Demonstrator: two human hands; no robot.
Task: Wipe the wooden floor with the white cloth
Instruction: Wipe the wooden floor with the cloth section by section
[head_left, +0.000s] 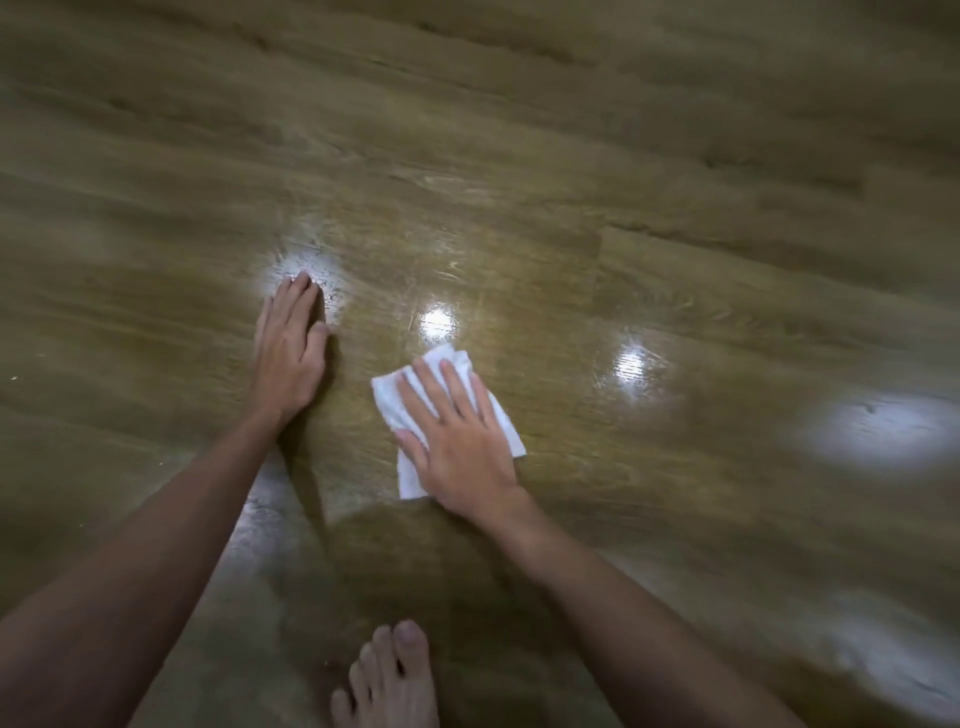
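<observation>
A small folded white cloth (390, 397) lies flat on the glossy wooden floor (519, 182) near the middle of the view. My right hand (457, 441) presses down on it, palm flat, fingers spread over most of the cloth. My left hand (288, 353) rests flat on the bare floor to the left of the cloth, fingers together and pointing away from me, holding nothing. Both forearms reach in from the bottom edge.
My bare foot (387, 680) stands on the floor at the bottom centre, between the arms. Bright ceiling-light reflections (631, 361) shine on the planks ahead and to the right. Wooden planks stretch in every direction.
</observation>
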